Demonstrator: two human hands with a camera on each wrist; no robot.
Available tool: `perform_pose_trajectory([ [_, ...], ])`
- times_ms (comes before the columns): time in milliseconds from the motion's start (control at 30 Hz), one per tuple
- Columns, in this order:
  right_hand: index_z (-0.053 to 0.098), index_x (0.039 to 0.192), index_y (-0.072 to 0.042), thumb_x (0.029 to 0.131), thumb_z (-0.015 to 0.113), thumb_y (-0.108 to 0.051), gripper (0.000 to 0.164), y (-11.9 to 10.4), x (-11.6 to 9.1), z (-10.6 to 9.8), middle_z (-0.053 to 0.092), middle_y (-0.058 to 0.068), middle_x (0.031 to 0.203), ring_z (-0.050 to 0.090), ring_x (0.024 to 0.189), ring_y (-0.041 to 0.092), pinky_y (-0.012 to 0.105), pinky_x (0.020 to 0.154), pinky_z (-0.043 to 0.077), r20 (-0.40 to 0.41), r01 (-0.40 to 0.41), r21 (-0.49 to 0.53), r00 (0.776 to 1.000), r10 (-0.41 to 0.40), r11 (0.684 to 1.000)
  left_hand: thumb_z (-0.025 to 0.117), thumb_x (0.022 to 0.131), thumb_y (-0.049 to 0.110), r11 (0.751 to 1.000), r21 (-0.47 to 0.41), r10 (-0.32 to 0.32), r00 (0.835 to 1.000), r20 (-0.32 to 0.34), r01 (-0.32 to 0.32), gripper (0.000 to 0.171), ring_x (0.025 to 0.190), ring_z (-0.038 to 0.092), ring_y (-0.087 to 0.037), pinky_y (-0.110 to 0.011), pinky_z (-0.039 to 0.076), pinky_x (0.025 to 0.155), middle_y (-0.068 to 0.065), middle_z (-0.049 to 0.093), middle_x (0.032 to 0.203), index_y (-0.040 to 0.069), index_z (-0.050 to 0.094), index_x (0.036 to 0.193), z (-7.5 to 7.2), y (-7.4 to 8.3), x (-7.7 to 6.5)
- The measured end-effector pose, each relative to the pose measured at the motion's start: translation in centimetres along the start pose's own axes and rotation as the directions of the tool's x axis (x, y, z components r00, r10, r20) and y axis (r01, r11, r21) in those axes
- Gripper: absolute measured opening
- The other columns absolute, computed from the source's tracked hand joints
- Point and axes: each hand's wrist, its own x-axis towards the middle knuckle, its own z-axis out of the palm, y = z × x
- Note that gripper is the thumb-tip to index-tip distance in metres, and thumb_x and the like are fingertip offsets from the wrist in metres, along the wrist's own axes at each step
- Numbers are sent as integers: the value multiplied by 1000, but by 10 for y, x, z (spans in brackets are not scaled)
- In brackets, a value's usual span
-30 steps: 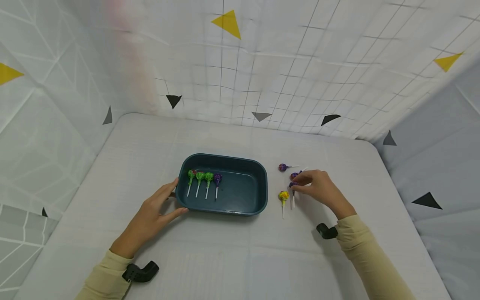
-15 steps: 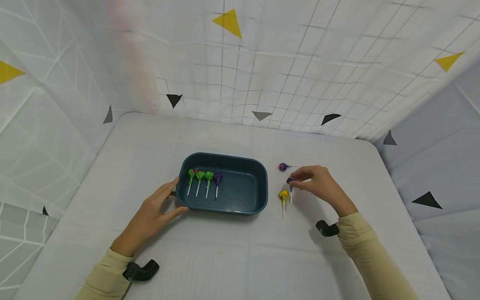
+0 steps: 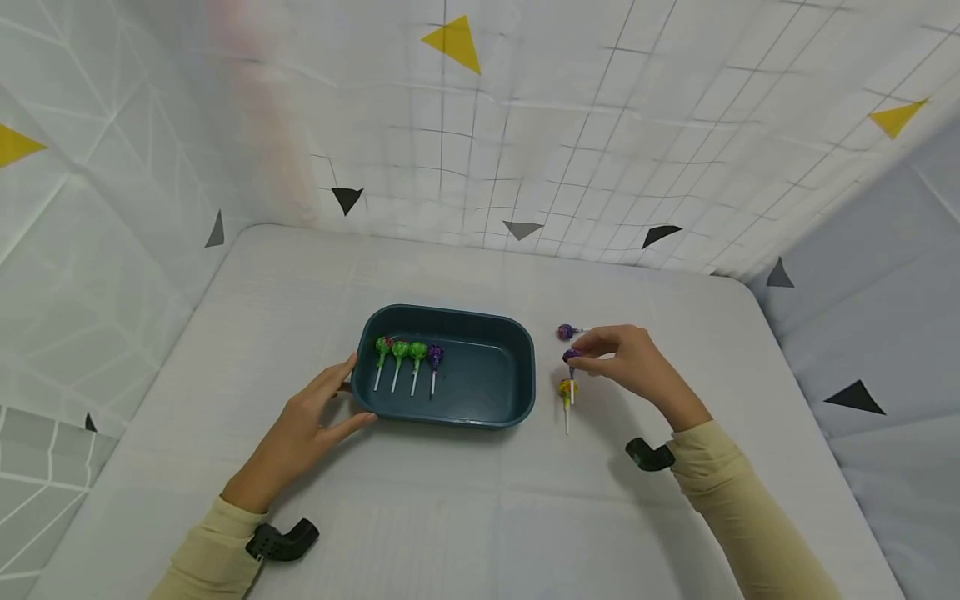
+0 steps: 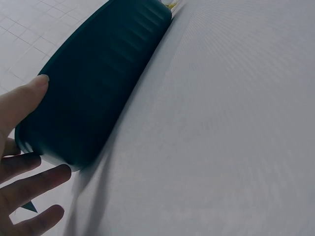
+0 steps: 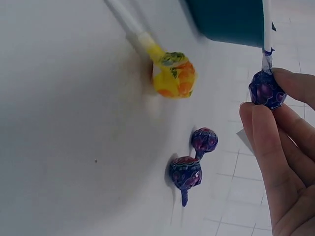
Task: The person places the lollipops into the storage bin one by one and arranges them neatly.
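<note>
My right hand (image 3: pixel 628 360) pinches a purple-wrapped lollipop (image 5: pixel 266 91) by its candy head, above the table to the right of the dark teal tray (image 3: pixel 487 379). In the head view its white stick points down and overlaps the yellow lollipop (image 3: pixel 566 407) lying below. Two more purple lollipops lie near the right hand; the right wrist view shows the nearer one (image 5: pixel 186 172) and the farther one (image 5: pixel 204 139). My left hand (image 3: pixel 296 442) touches the tray's left end, thumb at the front rim, other fingers spread along the end. Inside the tray, three green lollipops (image 3: pixel 401 350) and one purple lollipop (image 3: pixel 435 358) form a row.
A white-covered table (image 3: pixel 420 517) bears everything. Behind it hangs a white curtain (image 3: pixel 570 125) with grid lines and triangles, and more fabric closes off both sides. Each wrist wears a black camera mount, such as the right one (image 3: pixel 649 455).
The right hand has lifted a purple lollipop and carried it left and slightly away from the person, to above the yellow one. Left hand and tray have stayed in place.
</note>
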Motion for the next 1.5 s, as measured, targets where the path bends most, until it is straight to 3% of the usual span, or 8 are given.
perform_pose_trajectory([
  [333, 80, 103, -18, 90, 82, -31, 18, -16, 4, -1, 79, -2, 96, 73, 91, 17, 31, 74, 58, -14, 31, -20, 999, -31, 999, 89, 82, 21, 1000, -3, 1, 1000, 2, -1, 96, 127, 63, -28, -48, 54, 101, -14, 53, 154, 6, 36, 160, 0, 0, 0],
  [800, 81, 103, -15, 90, 83, -28, 19, -33, 12, 3, 78, 4, 110, 75, 95, 20, 41, 85, 63, -1, 68, -2, 998, -68, 998, 88, 83, 22, 1000, -7, -21, 1000, 13, 22, 95, 132, 60, -31, -52, 53, 103, -14, 52, 154, 6, 36, 161, -2, 2, 0],
  [1000, 80, 105, -17, 90, 82, -29, 19, -38, 15, 4, 79, -2, 99, 72, 91, 17, 36, 81, 61, 9, 75, -13, 997, -75, 997, 88, 83, 22, 1000, -7, -20, 1000, 13, 20, 95, 131, 61, -30, -51, 54, 103, -14, 53, 154, 6, 36, 161, -2, 2, 0],
  [1233, 80, 103, -17, 90, 83, -30, 19, -45, 19, 6, 79, -2, 98, 76, 94, 18, 41, 82, 63, 21, 50, 5, 999, -50, 999, 88, 83, 23, 1000, -16, -19, 1000, 13, 19, 95, 135, 58, -32, -52, 52, 105, -14, 52, 154, 7, 36, 161, -1, 1, 1],
  [1500, 80, 101, -19, 89, 83, -30, 17, -52, 22, 10, 79, -4, 96, 76, 93, 15, 40, 83, 63, 38, 75, 18, 996, -75, 997, 88, 83, 23, 1000, -14, -20, 1000, 13, 21, 96, 134, 59, -32, -52, 53, 104, -13, 52, 155, 8, 35, 161, -1, -1, -1],
])
